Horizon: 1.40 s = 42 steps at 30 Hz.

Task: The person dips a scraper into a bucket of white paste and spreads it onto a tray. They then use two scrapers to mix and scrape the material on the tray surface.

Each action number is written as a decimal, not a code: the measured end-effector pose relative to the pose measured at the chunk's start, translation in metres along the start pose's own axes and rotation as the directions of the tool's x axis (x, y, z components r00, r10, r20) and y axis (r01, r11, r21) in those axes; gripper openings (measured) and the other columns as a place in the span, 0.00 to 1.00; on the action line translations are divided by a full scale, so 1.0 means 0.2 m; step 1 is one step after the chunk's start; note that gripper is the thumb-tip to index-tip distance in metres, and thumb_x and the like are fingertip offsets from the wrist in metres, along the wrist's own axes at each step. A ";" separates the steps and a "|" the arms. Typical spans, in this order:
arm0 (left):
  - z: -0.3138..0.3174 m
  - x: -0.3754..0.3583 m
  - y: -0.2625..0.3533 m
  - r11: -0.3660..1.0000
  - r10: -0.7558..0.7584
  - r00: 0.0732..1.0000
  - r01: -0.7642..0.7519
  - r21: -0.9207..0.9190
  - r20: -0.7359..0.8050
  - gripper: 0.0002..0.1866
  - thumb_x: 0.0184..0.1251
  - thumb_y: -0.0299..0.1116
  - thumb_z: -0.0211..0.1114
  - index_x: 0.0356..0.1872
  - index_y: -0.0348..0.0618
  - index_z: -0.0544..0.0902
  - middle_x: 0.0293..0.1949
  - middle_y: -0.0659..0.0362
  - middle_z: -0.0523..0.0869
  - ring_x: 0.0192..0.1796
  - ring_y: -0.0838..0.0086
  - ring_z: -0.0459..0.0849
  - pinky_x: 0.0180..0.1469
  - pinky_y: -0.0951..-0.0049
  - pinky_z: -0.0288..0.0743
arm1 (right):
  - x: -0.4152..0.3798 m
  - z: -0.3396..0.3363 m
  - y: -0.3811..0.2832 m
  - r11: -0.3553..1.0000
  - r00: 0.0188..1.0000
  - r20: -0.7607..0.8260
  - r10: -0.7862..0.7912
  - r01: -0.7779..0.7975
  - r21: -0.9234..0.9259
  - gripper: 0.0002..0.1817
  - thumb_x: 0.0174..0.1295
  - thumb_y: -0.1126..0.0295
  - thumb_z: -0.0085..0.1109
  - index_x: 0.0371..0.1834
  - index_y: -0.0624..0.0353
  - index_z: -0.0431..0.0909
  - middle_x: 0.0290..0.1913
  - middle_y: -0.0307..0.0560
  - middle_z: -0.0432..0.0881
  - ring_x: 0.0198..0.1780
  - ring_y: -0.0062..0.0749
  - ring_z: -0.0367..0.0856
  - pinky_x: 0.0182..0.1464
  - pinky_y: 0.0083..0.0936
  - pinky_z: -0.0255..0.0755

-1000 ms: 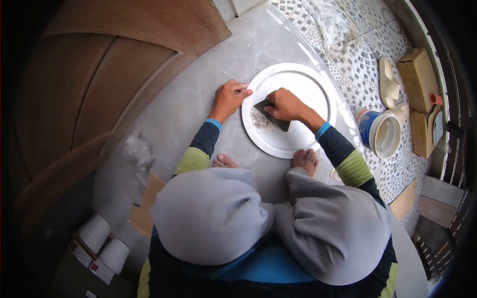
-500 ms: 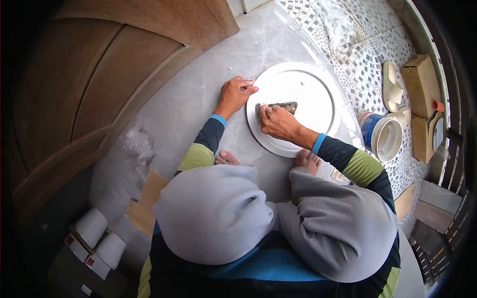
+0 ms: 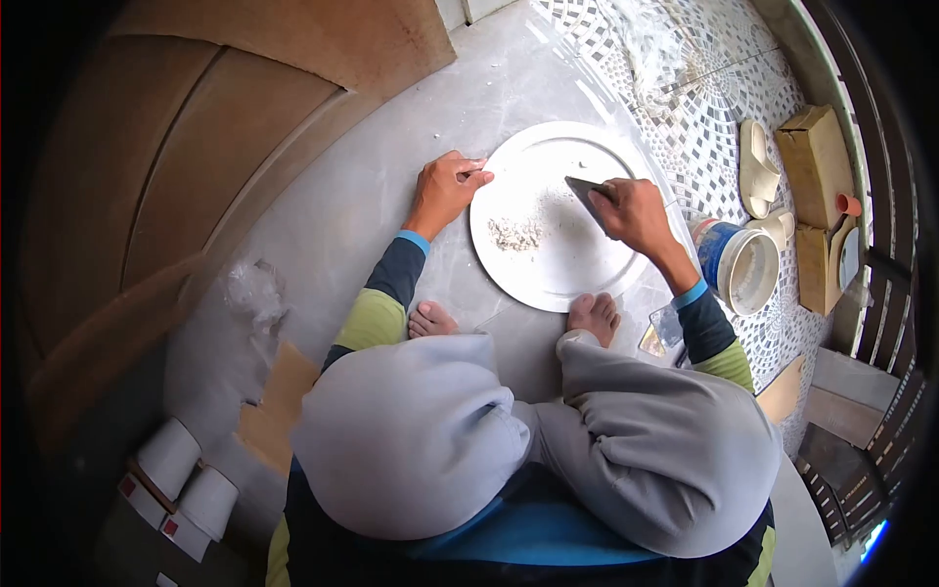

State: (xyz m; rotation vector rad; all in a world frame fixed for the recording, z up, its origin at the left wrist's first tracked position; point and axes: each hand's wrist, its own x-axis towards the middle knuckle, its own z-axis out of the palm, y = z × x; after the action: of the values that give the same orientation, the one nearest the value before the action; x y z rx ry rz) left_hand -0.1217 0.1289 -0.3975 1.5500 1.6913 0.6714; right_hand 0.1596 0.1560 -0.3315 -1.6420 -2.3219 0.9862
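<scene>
A round, pale metal tray (image 3: 554, 300) lies flat on the grey floor in front of my feet. My left hand (image 3: 447, 191) is at its upper-left rim, thumb and fingers closed on the edge. My right hand (image 3: 631, 212) grips a dark flat blade (image 3: 587, 194), held tilted over the right half of the tray; the fingers hide its near end. Crumbly whitish bits (image 3: 515, 234) lie in a small heap on the tray's left side, with finer specks scattered towards the middle. One small lump (image 3: 583, 164) sits near the far rim.
To the right stand a paint bucket (image 3: 751, 271), beige slippers (image 3: 758, 171) and cardboard boxes (image 3: 822, 166). A brown wooden door (image 3: 196, 137) is at the left, with crumpled clear plastic (image 3: 256, 293) and cardboard (image 3: 277, 406) on the floor nearby.
My right hand has moved right and up with the blade, from the tray's left side, uncovering the crumbly heap. My left hand stays at the rim.
</scene>
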 end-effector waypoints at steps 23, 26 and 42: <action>0.02 0.00 0.00 0.999 0.028 1.000 -0.028 0.026 -0.006 0.14 0.53 0.37 0.71 0.38 0.39 0.87 0.28 0.55 0.83 0.28 0.67 0.82 0.33 0.70 0.74 | 0.18 0.32 -0.03 0.978 0.985 0.094 -0.148 0.132 0.159 0.13 0.48 0.67 0.64 0.17 0.66 0.78 0.17 0.62 0.75 0.22 0.55 0.76 0.28 0.40 0.71; 0.02 -0.01 0.01 0.998 0.028 0.999 -0.027 0.059 -0.022 0.14 0.53 0.37 0.71 0.38 0.40 0.87 0.28 0.55 0.83 0.28 0.67 0.82 0.33 0.70 0.74 | 0.21 0.32 -0.05 0.983 0.991 0.117 -0.064 0.043 0.177 0.12 0.47 0.68 0.63 0.17 0.66 0.78 0.17 0.62 0.75 0.21 0.55 0.76 0.28 0.41 0.71; 0.02 0.00 0.01 0.996 -0.016 1.000 0.014 0.083 0.019 0.15 0.54 0.37 0.72 0.41 0.41 0.86 0.28 0.57 0.82 0.27 0.71 0.80 0.33 0.74 0.73 | 0.02 0.11 0.34 0.686 0.941 0.087 0.327 -0.300 0.662 0.12 0.55 0.65 0.62 0.35 0.62 0.85 0.24 0.44 0.86 0.30 0.38 0.86 0.34 0.31 0.79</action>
State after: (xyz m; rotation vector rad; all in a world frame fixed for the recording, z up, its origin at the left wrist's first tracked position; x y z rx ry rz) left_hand -0.1181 0.1291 -0.3979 1.5947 1.7335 0.5829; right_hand 0.2024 0.1627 -0.3898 -1.7033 -1.3757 1.5988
